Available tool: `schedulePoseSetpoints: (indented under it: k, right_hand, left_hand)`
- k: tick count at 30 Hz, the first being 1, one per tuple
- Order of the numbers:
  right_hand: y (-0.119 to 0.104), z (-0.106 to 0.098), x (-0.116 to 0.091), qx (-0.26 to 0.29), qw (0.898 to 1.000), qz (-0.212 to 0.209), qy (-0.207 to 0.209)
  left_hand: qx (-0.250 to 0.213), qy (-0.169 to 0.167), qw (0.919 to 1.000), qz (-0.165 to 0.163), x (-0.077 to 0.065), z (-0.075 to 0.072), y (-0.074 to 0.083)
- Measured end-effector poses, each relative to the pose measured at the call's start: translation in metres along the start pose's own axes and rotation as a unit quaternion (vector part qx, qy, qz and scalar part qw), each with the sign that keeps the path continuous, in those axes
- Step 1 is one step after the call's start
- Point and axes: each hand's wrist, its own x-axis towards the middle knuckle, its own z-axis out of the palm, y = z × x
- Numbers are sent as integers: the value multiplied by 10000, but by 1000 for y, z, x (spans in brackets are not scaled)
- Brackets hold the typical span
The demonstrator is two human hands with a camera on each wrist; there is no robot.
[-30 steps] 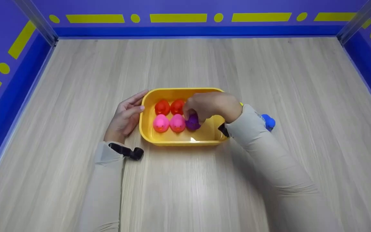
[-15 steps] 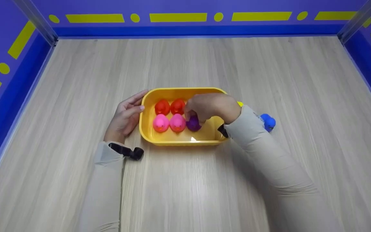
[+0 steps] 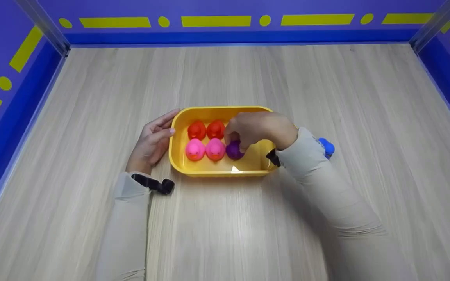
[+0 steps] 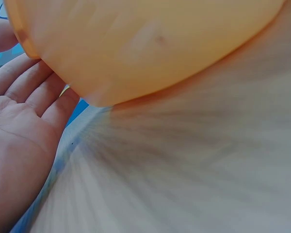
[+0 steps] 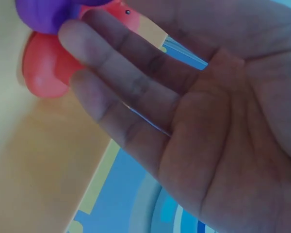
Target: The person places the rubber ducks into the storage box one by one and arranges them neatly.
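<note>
In the head view a yellow plastic tub stands on the table, two red rubber ducks and two pink ones inside it. My left hand touches the tub's left end, thumb at the rim and straight fingers along the outside; the left wrist view shows those fingers against the wall. Inside the tub, my right hand pinches a purple rubber duck just right of the pink pair. The right wrist view shows the purple duck at the fingertips, with red ducks behind.
A blue rubber duck sits on the table right of the tub, partly covered by the right sleeve. Blue walls with yellow marks enclose the table's back and sides. Each wrist wears a small black camera.
The right hand stays at the purple duck, its wrist shifting slightly right. A yellow bit seen earlier beyond that wrist is now hidden. The left hand and tub have not moved.
</note>
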Motion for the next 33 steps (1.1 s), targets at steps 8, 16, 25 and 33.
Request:
schedulePoseSetpoints:
  k: [8, 16, 25, 33]
  right_hand:
    - [1, -1, -8, 91, 9994, -55, 324]
    - [8, -3, -19, 145, 9929, -734, 928]
    - [21, 3, -34, 326, 9789, -1220, 1608]
    - [36, 14, -47, 288, 9719, -1041, 2091]
  left_hand:
    - [10, -26, 10000, -1, 0, 0, 0]
    - [46, 36, 10000, -48, 0, 0, 1]
    - [182, 142, 9997, -102, 0, -1, 0]
    - [208, 95, 9997, -81, 0, 0, 0]
